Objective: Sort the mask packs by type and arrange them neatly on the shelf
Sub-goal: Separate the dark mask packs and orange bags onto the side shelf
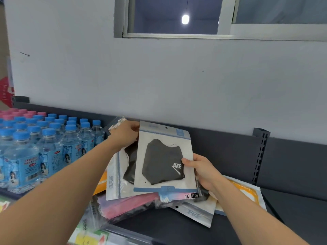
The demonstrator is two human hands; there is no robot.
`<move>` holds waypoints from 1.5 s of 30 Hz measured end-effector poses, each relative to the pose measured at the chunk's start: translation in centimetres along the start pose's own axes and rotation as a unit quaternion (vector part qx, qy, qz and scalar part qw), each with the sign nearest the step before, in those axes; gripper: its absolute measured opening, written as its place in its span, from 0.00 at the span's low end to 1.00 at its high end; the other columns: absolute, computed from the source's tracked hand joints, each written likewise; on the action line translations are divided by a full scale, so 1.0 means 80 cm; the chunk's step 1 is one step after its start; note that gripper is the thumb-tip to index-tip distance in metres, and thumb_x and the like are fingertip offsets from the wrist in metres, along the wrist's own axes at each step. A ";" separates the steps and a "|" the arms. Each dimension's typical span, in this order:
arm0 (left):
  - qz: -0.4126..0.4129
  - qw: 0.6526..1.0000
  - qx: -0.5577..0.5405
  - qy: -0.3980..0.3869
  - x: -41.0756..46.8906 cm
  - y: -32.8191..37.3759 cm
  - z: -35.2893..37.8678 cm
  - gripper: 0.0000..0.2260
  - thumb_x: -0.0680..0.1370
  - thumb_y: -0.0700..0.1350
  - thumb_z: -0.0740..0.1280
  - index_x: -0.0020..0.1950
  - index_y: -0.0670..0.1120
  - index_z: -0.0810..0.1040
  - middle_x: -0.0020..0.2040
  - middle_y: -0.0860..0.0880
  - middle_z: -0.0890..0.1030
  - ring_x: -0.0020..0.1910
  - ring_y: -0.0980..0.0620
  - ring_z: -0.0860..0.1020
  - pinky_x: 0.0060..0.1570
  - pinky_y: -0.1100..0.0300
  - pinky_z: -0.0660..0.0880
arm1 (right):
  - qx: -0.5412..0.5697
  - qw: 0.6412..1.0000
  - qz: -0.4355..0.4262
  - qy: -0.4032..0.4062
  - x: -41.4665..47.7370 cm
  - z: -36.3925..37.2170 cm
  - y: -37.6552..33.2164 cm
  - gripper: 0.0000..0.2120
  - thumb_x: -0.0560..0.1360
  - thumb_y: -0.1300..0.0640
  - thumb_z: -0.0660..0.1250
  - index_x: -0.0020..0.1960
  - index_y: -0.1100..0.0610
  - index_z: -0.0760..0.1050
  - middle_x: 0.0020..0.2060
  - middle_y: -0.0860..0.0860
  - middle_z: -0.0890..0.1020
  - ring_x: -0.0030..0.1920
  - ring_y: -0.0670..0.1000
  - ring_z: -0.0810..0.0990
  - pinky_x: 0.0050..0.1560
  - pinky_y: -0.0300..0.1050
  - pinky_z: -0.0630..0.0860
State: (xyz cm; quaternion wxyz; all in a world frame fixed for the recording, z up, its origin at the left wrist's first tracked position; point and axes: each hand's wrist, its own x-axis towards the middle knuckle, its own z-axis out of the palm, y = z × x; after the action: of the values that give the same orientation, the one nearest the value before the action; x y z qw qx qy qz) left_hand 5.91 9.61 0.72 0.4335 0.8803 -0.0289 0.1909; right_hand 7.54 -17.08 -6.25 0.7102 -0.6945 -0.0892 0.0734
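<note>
Above the shelf (292, 167), the black-mask pack (164, 156) sits pinched: right hand (200, 171) near-right edge, left hand (124, 134) seemingly far-left corner.

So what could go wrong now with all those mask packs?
The right hand pinches only the edge of the black mask pack, so it might slip. The pile of packs below is jumbled and pokes over the shelf front, so some could slide off. The left hand works close to the water bottles and might knock one.
</note>
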 end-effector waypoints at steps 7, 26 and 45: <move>-0.150 0.970 0.180 0.059 -0.015 -0.043 0.008 0.22 0.76 0.59 0.63 0.68 0.53 0.70 0.68 0.47 0.74 0.66 0.42 0.71 0.69 0.41 0.61 | -0.010 0.999 0.017 0.035 0.014 0.000 0.002 0.09 0.77 0.66 0.67 0.56 0.61 0.79 0.48 0.59 0.86 0.46 0.58 0.84 0.47 0.53 0.81; -0.295 0.951 -0.054 -0.081 -0.057 -0.041 0.008 0.12 0.83 0.51 0.56 0.59 0.43 0.70 0.48 0.44 0.75 0.44 0.48 0.72 0.42 0.54 0.67 | -0.236 0.971 -0.011 -0.032 0.025 0.034 0.006 0.09 0.78 0.61 0.65 0.57 0.57 0.78 0.46 0.51 0.85 0.41 0.49 0.82 0.38 0.39 0.76; -0.189 0.898 -0.398 -0.010 -0.030 -0.031 -0.021 0.23 0.77 0.32 0.53 0.67 0.49 0.74 0.61 0.41 0.79 0.55 0.42 0.79 0.50 0.51 0.79 | -0.134 0.988 -0.015 -0.072 0.044 0.027 -0.009 0.13 0.71 0.62 0.74 0.55 0.58 0.81 0.49 0.56 0.86 0.50 0.57 0.85 0.51 0.54 0.81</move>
State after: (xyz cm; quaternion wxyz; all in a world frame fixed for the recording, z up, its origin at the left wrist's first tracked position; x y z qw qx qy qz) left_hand 3.73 12.22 -1.08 0.7750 0.6254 0.0600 0.0691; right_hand 10.47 -14.22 -5.39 0.6033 -0.7749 -0.1595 0.1004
